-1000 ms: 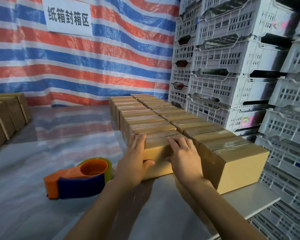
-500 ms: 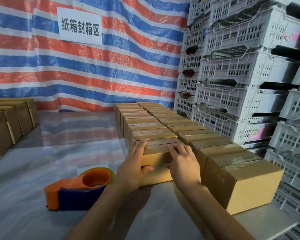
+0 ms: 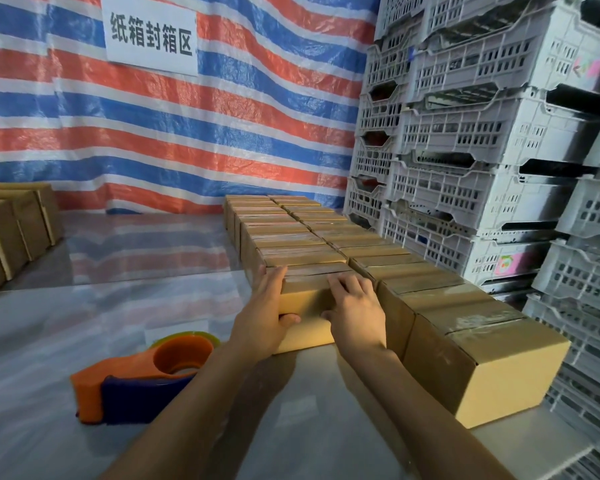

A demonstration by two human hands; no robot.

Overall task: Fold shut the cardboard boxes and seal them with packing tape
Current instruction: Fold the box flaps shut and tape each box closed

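Note:
A closed, taped cardboard box (image 3: 307, 306) stands at the near end of the left row of sealed boxes (image 3: 278, 230). My left hand (image 3: 264, 313) grips its left corner, fingers on top and thumb on the front face. My right hand (image 3: 357, 311) lies over its right top edge, thumb on the front. An orange and blue tape dispenser (image 3: 136, 379) lies on the table left of my left forearm.
A second row of sealed boxes (image 3: 465, 341) runs along the right, up to the table edge. Grey plastic crates (image 3: 482, 150) are stacked at the right. More cardboard boxes (image 3: 11, 230) stand at the far left. A striped tarp with a white sign (image 3: 151, 32) hangs behind.
Both hands have stayed on the same box and pushed it slightly away against its row. The view has tilted up and shifted a little.

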